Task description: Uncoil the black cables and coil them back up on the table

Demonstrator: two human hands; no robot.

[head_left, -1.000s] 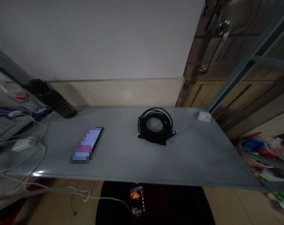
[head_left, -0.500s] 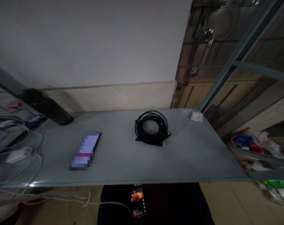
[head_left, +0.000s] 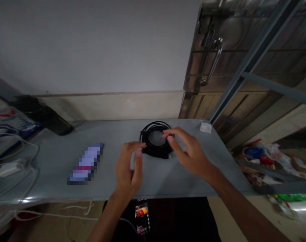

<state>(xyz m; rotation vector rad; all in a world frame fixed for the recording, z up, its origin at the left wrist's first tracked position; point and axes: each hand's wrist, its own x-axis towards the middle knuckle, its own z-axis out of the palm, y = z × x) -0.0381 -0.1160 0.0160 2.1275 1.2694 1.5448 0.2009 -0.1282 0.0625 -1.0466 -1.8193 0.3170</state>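
Note:
A coiled black cable (head_left: 153,153) lies on the grey table (head_left: 112,134), with a connector showing at its front edge. My left hand (head_left: 129,164) is at the coil's left side, thumb and fingers apart, holding nothing. On the opposite side, my right hand (head_left: 187,151) reaches over the coil's right part and covers some of it. Its thumb and fingers are also apart, with nothing gripped. Whether any fingertip touches the cable, I cannot tell.
A phone with a blurred screen (head_left: 87,163) lies left of the coil. Behind it a black bottle (head_left: 45,116) leans on its side. White cords and a white adapter (head_left: 10,168) lie far left. A small white block (head_left: 205,127) sits back right. Another lit phone (head_left: 142,216) rests on my lap.
Both my hands have come into view from below and reached up to the two sides of the cable coil. The view has shifted slightly to the right.

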